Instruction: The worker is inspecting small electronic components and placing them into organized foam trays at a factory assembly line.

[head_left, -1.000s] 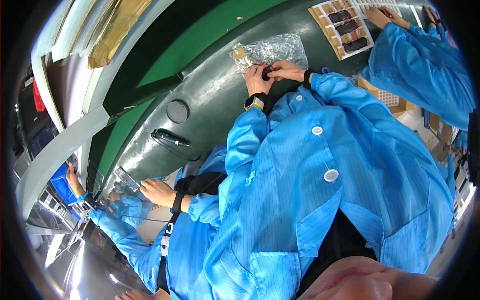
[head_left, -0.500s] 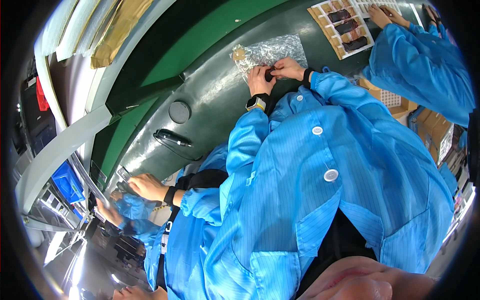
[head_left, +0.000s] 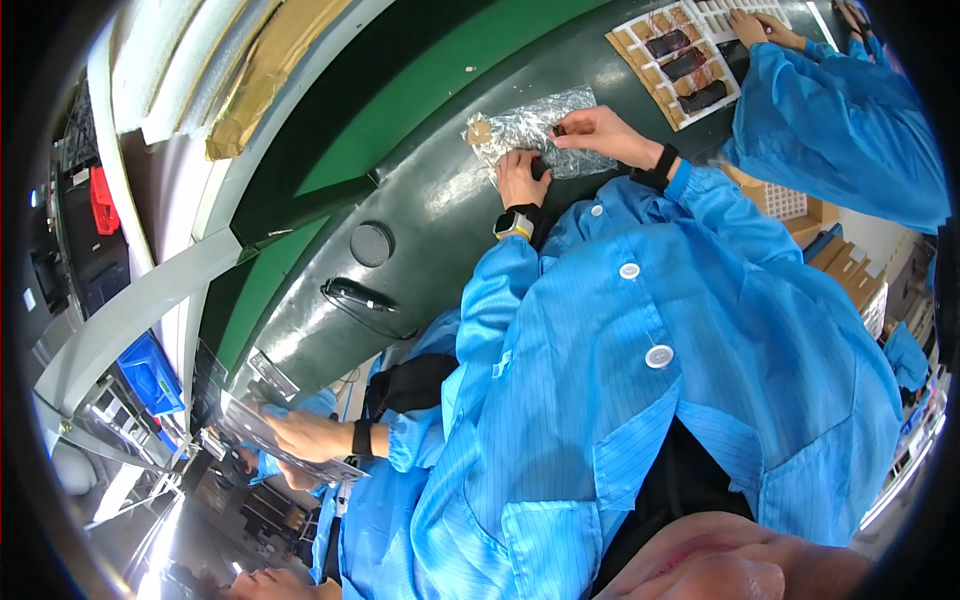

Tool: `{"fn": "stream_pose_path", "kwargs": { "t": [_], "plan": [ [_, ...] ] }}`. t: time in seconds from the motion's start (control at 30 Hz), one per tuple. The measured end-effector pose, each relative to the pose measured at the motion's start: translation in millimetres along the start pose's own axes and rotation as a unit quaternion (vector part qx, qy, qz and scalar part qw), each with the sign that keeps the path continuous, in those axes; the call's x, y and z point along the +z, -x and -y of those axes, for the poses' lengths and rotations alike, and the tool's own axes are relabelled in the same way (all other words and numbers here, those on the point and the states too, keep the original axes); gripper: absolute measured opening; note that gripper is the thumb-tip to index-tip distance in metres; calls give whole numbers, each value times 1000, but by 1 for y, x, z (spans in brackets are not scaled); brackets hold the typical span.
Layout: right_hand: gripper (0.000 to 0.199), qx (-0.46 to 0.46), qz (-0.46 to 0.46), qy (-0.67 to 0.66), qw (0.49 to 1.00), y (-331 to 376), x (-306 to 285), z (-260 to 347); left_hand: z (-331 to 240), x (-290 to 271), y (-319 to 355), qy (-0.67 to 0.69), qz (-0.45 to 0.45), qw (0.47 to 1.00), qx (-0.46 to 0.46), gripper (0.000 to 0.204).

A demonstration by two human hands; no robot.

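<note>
My left hand (head_left: 520,180), with a watch on its wrist, is closed around a small dark object (head_left: 540,168) at the near edge of a crinkled silver sheet (head_left: 535,112). The fingers hide most of that object, and its kind does not show. Raised just to the right, my right hand (head_left: 610,137) pinches a small dark piece (head_left: 558,131) between thumb and fingertips above the sheet. That piece is too small to name. A black band circles the right wrist.
A divided tray (head_left: 650,95) holds several dark parts with red wires. On the dark green table (head_left: 430,220) are a round dark disc (head_left: 371,244) and a black corded tool (head_left: 358,295). Co-workers' hands (head_left: 318,435) are at the left with a clear sheet, others (head_left: 755,28) at upper right.
My right hand has pulled away from my left, up and to the right, with a small dark piece in its fingertips. At the left, a co-worker's hands have brought up a clear sheet.
</note>
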State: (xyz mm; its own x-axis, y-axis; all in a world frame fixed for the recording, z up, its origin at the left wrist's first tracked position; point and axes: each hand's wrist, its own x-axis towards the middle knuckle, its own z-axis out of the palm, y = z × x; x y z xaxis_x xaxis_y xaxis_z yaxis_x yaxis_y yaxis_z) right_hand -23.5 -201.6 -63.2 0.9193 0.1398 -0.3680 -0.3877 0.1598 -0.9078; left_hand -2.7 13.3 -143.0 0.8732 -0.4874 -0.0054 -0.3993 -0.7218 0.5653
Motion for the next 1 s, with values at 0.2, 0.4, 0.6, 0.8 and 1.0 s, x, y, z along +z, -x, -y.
{"fn": "stream_pose_path", "kwargs": {
  "t": [0.2, 0.4, 0.6, 0.8, 1.0],
  "plan": [
    [23, -43, 5, -37, 998, 27, 6, 52, -54, -54, -19, 146, -12, 989, -2, 38],
    [23, -53, -10, -147, 988, 48, 20, 105, -135, -141, -28, 291, -69, 952, 69, 48],
    [23, -87, -35, -169, 981, 64, 33, 140, -178, -177, -40, 152, -272, 937, 161, 45],
    [24, -83, -1, -230, 970, 76, 30, 153, -184, -186, -39, 166, -273, 931, 173, 32],
    [23, -71, 10, -256, 964, 78, 29, 152, -182, -184, -36, 188, -273, 930, 160, 31]
  ]
}}
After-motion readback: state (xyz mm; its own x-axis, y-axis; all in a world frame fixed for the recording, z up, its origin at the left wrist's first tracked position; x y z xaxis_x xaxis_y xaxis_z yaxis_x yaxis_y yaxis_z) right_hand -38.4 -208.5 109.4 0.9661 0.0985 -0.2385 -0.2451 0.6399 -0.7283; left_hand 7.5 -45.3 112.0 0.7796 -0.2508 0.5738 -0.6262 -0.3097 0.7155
